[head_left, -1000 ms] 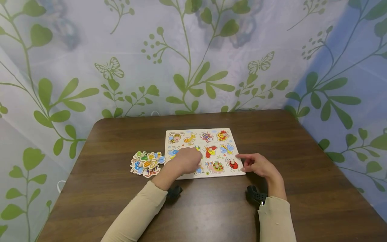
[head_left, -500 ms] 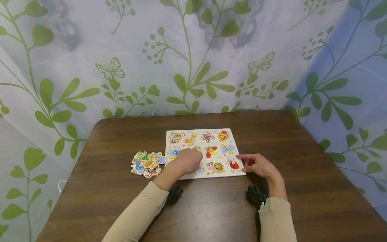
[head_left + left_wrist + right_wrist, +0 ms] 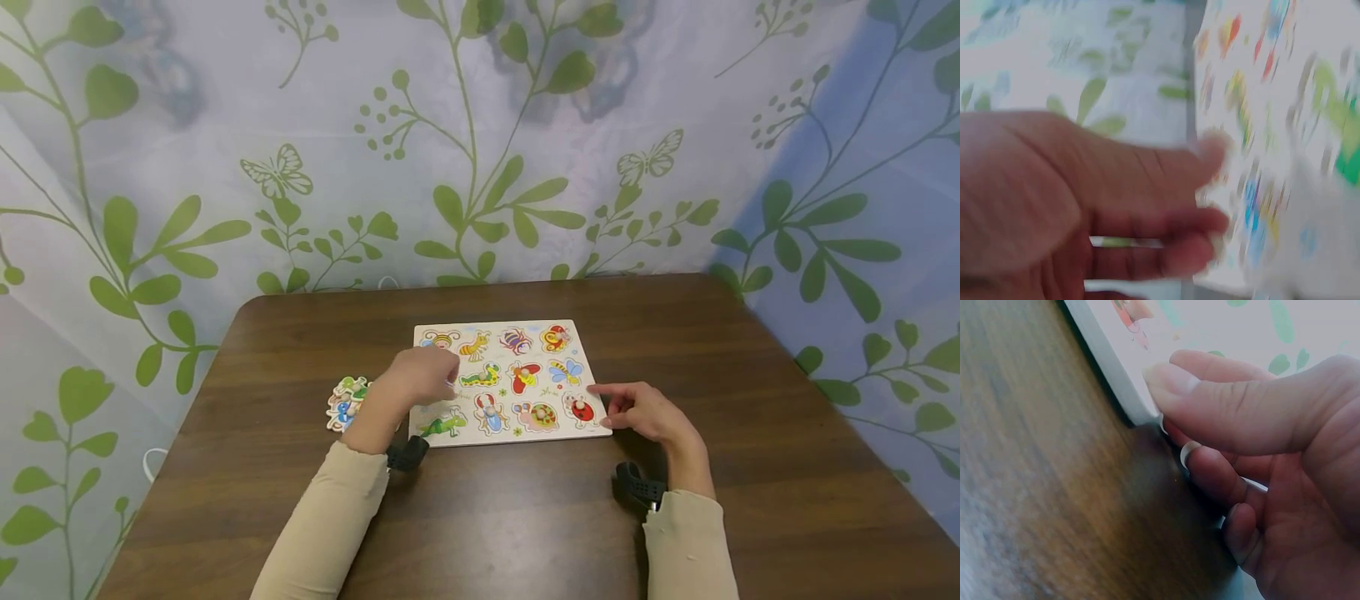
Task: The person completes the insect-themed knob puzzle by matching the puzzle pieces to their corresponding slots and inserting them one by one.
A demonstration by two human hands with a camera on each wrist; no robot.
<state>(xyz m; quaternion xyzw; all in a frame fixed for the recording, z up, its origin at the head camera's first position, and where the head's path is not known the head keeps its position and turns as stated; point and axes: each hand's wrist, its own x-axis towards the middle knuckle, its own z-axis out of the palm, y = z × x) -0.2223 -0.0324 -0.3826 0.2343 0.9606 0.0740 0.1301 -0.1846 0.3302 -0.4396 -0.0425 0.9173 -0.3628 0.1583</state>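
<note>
A pale wooden peg puzzle board (image 3: pixel 550 416) printed with insects lies on the table. My left hand (image 3: pixel 425 373) is over its left part, hiding some pictures; the blurred left wrist view shows the thumb and fingers apart with nothing visible between them. My right hand (image 3: pixel 642 408) holds the board's near right corner, thumb on top and fingers at the edge in the right wrist view. Knobbed pieces sit in the board, among them a ladybug (image 3: pixel 578 407), a snail (image 3: pixel 542 416) and a green caterpillar (image 3: pixel 480 376). Loose pieces (image 3: pixel 343 412) are piled left of the board, partly hidden by my left arm.
The brown wooden table (image 3: pixel 525 517) stretches out around the board. A curtain (image 3: pixel 420 167) with green leaves and butterflies hangs behind its far edge. Each wrist wears a black camera mount (image 3: pixel 639 485).
My left hand has moved left from the middle of the board, uncovering the caterpillar and a blue beetle piece, while its arm now covers part of the pile. My right hand stays at the corner.
</note>
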